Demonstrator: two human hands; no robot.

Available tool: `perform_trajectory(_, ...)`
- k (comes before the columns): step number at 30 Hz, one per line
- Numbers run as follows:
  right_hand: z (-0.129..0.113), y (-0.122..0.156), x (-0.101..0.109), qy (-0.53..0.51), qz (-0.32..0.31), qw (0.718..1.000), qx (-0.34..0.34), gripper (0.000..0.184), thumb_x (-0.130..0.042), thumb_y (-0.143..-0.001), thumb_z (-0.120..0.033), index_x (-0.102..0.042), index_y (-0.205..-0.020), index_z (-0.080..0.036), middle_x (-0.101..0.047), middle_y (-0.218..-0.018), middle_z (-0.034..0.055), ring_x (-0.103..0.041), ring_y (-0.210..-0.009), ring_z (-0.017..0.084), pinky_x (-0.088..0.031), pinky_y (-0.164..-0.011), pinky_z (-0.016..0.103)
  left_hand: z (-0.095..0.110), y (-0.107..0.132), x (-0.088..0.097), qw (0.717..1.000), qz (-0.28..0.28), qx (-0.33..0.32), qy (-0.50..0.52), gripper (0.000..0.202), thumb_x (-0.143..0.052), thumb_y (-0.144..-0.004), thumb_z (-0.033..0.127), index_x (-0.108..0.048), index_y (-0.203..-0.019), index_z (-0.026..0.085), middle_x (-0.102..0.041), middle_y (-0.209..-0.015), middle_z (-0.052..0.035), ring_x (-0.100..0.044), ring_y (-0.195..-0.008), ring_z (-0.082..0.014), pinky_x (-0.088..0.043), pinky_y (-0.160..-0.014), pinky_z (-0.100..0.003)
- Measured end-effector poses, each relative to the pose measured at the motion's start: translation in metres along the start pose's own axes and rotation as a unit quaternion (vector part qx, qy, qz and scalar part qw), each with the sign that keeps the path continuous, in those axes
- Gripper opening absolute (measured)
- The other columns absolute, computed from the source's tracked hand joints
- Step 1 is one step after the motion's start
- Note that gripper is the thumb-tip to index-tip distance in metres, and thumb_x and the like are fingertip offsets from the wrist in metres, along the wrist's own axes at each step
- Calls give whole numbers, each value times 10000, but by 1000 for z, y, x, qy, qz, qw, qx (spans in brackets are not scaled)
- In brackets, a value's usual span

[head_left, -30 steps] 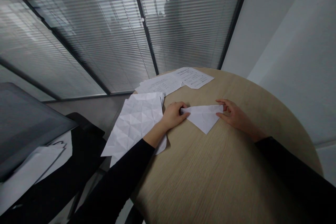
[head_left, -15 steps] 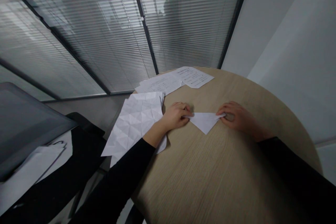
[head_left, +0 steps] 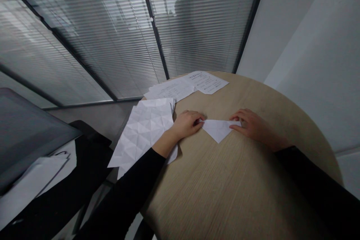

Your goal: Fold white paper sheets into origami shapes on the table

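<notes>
A small white sheet of paper, folded into a triangle (head_left: 218, 129), lies over the wooden table with its point toward me. My left hand (head_left: 189, 123) pinches its left corner between thumb and fingers. At the opposite corner my right hand (head_left: 250, 124) has its thumb in front of the paper and its fingers behind, closed on it; the corner's tip shows past the thumb. Left of my left hand lies a stack of creased white paper (head_left: 143, 129), partly covered by my left forearm.
Printed sheets (head_left: 208, 81) lie at the far edge of the round wooden table (head_left: 225, 187). To the left, a chair (head_left: 30, 135) holds more papers (head_left: 36, 180). Glass panels with blinds (head_left: 202, 26) stand behind the table, and a white wall (head_left: 317, 63) rises at the right.
My right thumb and fingers have shifted slightly on the right corner, which now lies flatter with its tip showing. The left hand keeps its place at the left corner.
</notes>
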State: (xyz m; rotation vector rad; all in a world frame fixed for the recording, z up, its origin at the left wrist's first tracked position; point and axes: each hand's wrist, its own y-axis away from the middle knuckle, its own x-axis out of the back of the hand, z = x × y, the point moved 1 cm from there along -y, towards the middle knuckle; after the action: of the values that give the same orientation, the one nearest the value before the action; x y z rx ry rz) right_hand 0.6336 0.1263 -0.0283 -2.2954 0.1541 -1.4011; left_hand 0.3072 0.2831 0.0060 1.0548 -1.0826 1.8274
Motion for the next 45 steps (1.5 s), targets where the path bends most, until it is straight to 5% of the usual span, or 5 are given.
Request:
perform_trajectory(14, -10, -3, -8, -91, 3, 992, -91, 195, -874, -931, -393, -716, -937, -278, -733, -870, 42, -657, -791, 257, -510, -731, 418, 13, 1, -2, 997, 26, -1, -74, 494, -563, -1202, 600, -835, -1307, 201, -791, -1328, -165, -755, -1203, -329, -587, -1111, -535)
perform_trajectory(20, -16, -5, -10, -123, -6, 990, -73, 137, -819, -977, -399, -772, -1039, -286, -757, -853, 32, -697, -758, 252, -564, -703, 425, 21, 2, -3, 997, 27, 7, -68, 820, -763, -1001, 869, -801, -1401, 154, -767, -1482, -228, -748, -1325, -417, -549, -1217, -631)
perform_trajectory(28, -19, -2, -10, -65, 40, 996, 43, 169, -750, -1096, -370, -841, -1237, -352, -856, -1310, 86, -794, -1255, 345, -628, -1134, 622, 19, 3, -5, 996, -23, -90, 11, 404, -663, -1164, 423, -771, -1501, 228, -761, -1566, -160, -739, -1441, -337, -550, -1278, -551)
perform_trajectory(34, -19, 0, -13, -73, 24, 995, 61, 317, -724, -1118, -324, -829, -1411, -386, -827, -1518, 67, -776, -1405, 343, -613, -1225, 648, 20, 5, -2, 994, -30, -102, 14, 678, -857, -1029, 640, -747, -1552, 222, -735, -1622, -183, -735, -1469, -401, -551, -1287, -600)
perform_trajectory(45, -18, 0, -11, -91, 9, 994, 57, 311, -720, -1127, -333, -856, -1398, -399, -824, -1554, 53, -767, -1456, 330, -614, -1246, 648, 19, 2, -3, 990, -37, -131, -22, 485, -730, -1133, 481, -793, -1480, 149, -749, -1624, -209, -759, -1484, -363, -576, -1309, -570)
